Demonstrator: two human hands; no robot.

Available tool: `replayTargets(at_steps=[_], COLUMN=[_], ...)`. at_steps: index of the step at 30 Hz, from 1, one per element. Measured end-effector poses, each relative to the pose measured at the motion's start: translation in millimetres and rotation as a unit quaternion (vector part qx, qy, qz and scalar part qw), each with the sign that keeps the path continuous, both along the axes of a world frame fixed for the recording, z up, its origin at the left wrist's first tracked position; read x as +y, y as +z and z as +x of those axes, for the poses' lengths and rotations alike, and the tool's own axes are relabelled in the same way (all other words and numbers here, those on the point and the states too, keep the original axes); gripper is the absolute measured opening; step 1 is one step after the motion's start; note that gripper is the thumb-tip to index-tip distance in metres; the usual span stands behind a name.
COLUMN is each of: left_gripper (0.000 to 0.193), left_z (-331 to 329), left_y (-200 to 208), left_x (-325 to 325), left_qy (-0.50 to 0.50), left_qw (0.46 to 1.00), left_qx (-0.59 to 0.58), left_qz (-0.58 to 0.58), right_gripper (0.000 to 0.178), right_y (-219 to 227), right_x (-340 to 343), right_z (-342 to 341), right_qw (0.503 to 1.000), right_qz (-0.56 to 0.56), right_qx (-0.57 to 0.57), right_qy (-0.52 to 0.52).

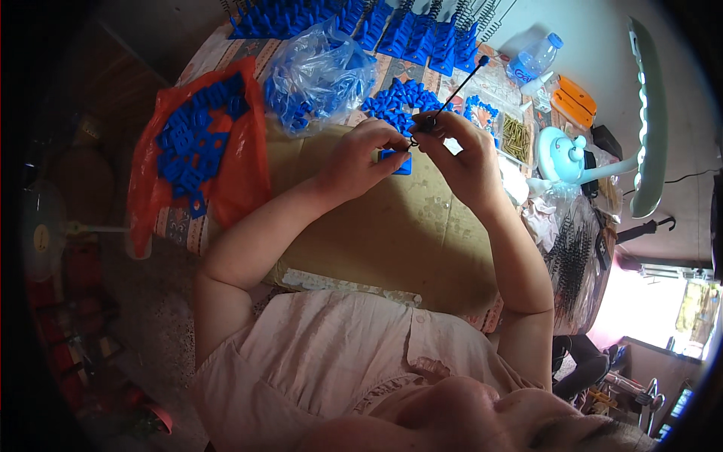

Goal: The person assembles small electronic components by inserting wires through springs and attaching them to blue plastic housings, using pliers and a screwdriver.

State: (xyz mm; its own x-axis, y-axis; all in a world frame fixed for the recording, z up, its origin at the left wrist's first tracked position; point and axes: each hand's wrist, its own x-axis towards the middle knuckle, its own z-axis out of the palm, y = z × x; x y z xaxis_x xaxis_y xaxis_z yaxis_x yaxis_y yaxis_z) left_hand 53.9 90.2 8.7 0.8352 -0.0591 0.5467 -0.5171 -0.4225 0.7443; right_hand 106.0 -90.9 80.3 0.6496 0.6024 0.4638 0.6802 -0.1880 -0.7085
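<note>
In front of me, over the brown cardboard, my two hands come together. My right hand (467,154) is closed on a thin black wire rod (456,92), which slants up to the right and ends in a small dark knob. Dark loops show at its lower end, between the hands. My left hand (365,158) pinches at these loops with thumb and forefinger. Just under the left fingertips is a blue plastic piece (398,163); whether they touch it I cannot tell. Small blue plastic parts (399,102) lie heaped just beyond the hands.
A red bag (252,162) of blue parts and a clear plastic bag (320,75) lie left on the cardboard-covered table (376,241). Blue bases (407,38) with black springs line the back. Brass-coloured screws (515,138), a bottle (536,59), an orange case (574,102) and a lamp (561,154) stand right.
</note>
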Motion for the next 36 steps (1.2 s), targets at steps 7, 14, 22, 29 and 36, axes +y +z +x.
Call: replayTargets(at_steps=[7,14,22,29,36], left_gripper=[0.014,0.011,0.009,0.01,0.01], left_z=[-0.8,0.1,2.2,1.5,0.1], left_y=[1.7,1.0,0.6,0.4,4.2], left_x=[0.2,1.3,2.4,2.0,0.8], left_qy=[0.0,-0.01,-0.015,-0.015,-0.01], left_qw=[1.0,1.0,0.999,0.999,0.999], left_qx=[-0.002,-0.019,-0.034,-0.031,-0.032], left_qz=[0.007,-0.001,-0.005,-0.001,0.009], right_gripper=[0.017,0.017,0.018,0.018,0.019], right_y=[2.7,-1.9,-7.5,-10.1,-7.7], right_x=[0.9,3.7,5.7,5.1,5.4], right_z=[-2.4,-2.3,-0.5,0.4,-0.1], right_qw=[1.0,0.998,0.998,0.998,0.997], right_qz=[-0.018,-0.009,-0.009,-0.009,-0.008], right_qx=[-0.009,-0.054,-0.065,-0.063,-0.082], right_qy=[-0.009,-0.006,-0.007,-0.008,0.003])
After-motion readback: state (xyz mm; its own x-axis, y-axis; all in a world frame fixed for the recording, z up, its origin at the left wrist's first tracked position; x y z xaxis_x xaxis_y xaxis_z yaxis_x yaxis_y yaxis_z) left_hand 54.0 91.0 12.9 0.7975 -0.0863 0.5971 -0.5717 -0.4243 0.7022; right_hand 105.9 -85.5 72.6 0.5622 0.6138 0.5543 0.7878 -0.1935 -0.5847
